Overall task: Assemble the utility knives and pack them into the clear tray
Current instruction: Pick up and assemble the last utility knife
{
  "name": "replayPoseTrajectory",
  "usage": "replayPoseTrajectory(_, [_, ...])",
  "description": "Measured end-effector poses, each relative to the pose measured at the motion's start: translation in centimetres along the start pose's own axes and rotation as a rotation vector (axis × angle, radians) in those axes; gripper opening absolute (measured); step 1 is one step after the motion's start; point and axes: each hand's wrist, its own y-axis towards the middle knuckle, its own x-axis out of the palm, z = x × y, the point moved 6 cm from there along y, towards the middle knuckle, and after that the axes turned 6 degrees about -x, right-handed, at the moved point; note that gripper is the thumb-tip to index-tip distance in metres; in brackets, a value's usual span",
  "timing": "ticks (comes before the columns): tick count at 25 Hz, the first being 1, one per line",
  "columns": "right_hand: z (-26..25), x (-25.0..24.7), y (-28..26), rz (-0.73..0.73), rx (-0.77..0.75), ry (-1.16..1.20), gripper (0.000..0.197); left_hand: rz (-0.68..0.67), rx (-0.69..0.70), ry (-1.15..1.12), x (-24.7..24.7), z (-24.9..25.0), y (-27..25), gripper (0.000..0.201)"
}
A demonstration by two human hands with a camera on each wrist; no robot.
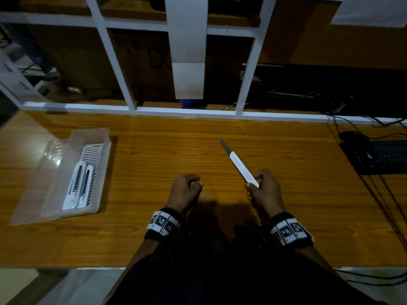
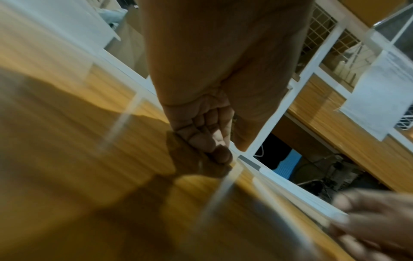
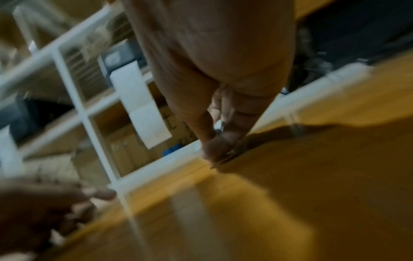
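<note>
Right of centre, the right hand (image 1: 265,191) pinches the tail of a utility knife (image 1: 241,167) in its fingers, blade pointing up-left. The left hand (image 1: 186,191) has its fingers curled in, seemingly empty. Assembly looks finished; next the knife must cross to the clear tray (image 1: 103,137) at left, beside two packed knives (image 1: 78,186)

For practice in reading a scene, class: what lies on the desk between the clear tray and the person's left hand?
Nothing: only bare wooden desk separates the clear tray from the left hand, as the head view shows.
</note>
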Motion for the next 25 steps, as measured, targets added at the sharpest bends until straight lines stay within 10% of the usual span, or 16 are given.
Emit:
replayPoseTrajectory(9, [-3.5, -2.4, -2.1, -0.027, -0.081, 0.429, 0.018, -0.249, 0.090, -0.347, 2.1, 4.1, -2.1, 0.037])
replayPoseTrajectory(17, [-8.6, -1.3, -4.6, -0.074, -0.342, 0.366, 0.011, 0.124, -0.041, -0.541, -1.9, 10.0, -1.7, 0.045])
replayPoseTrajectory(25, [-10.5, -2.7, -6.1, 0.030, -0.570, 0.218, 0.006, 0.143, -0.051, -0.690, -2.5, 10.5, -3.3, 0.029])
